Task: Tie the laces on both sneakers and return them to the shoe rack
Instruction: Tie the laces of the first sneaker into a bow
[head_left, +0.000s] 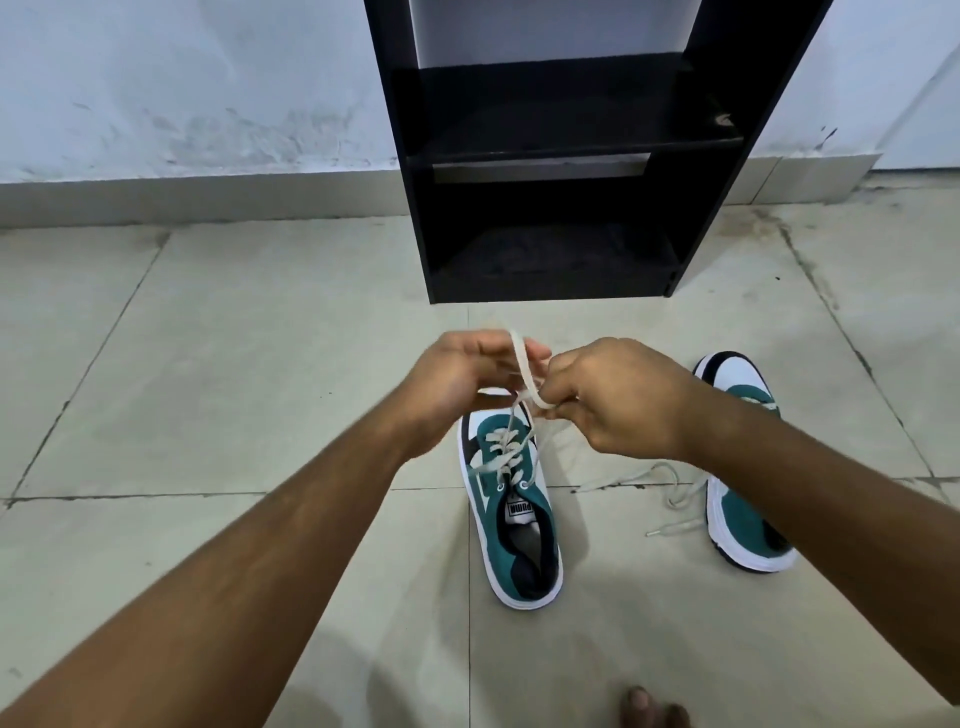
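Note:
A teal, white and black sneaker (511, 525) stands on the tiled floor, toe pointing away from me. Its cream laces (522, 374) rise from the top eyelets into both hands, held above the toe. My left hand (457, 384) pinches one lace end, which loops upward. My right hand (618, 400) grips the other strand close beside it. A second matching sneaker (748, 525) lies to the right, partly hidden by my right forearm, with its loose laces (660, 488) spread over the floor. The black shoe rack (561, 156) stands against the wall just beyond the hands.
The rack's lower shelves (556, 260) hold nothing visible. A grey-white wall with a low skirting (182, 192) runs behind. My bare toes (649, 709) show at the bottom edge. Floor tiles with dark grout lines lie on all sides.

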